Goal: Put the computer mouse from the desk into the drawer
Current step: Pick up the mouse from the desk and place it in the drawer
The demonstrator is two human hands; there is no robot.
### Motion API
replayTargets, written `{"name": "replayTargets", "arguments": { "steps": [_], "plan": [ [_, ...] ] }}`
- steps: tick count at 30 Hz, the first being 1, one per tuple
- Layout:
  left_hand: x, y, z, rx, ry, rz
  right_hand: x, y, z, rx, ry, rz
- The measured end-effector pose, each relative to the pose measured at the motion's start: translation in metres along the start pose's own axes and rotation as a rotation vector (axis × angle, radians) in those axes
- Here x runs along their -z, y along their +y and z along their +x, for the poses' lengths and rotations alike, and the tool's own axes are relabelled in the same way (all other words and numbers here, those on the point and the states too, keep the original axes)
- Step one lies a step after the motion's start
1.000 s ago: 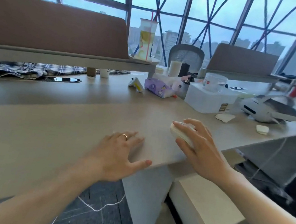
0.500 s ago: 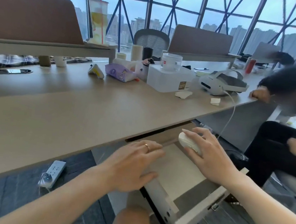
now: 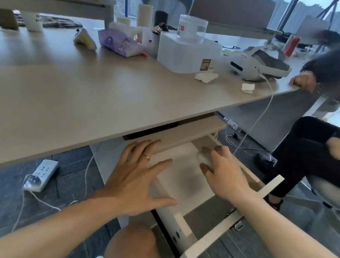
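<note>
Right hand [image 3: 226,175] had lowered mouse [image 3: 205,159] into drawer [image 3: 181,180] back right corner, fingers grasping it; orientation blurred. Left hand [image 3: 136,178] released.

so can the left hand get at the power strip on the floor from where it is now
Probably yes. The left hand hovers open by the drawer, and the power strip lies on open floor to its left, nothing between them, though it's a low reach under the desk.

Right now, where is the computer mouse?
In the head view, the computer mouse is in the right hand's grip, low over the open drawer near its back, just below the desk edge.
</note>
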State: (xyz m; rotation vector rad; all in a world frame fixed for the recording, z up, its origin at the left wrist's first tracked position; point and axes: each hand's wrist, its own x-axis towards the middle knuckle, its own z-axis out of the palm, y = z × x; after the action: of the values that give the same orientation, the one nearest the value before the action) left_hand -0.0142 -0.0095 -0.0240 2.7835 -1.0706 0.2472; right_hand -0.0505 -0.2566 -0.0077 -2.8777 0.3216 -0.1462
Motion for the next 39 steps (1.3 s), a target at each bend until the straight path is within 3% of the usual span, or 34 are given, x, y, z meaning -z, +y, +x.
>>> {"name": "replayTargets", "arguments": {
  "steps": [4,14,32,39],
  "plan": [
    [-0.006,-0.001,-0.001,-0.016,0.029,0.004,-0.016,-0.003,0.008,-0.039,-0.035,0.000],
    [-0.007,-0.002,-0.001,-0.015,0.049,0.028,-0.038,0.003,0.028,0.085,-0.223,-0.076],
    [-0.003,0.000,-0.001,-0.002,0.013,0.044,-0.051,0.002,0.031,0.023,-0.395,-0.250],
    [-0.002,0.000,-0.002,-0.001,0.014,0.048,-0.038,0.003,0.028,0.041,-0.432,-0.142]
  ]
}}
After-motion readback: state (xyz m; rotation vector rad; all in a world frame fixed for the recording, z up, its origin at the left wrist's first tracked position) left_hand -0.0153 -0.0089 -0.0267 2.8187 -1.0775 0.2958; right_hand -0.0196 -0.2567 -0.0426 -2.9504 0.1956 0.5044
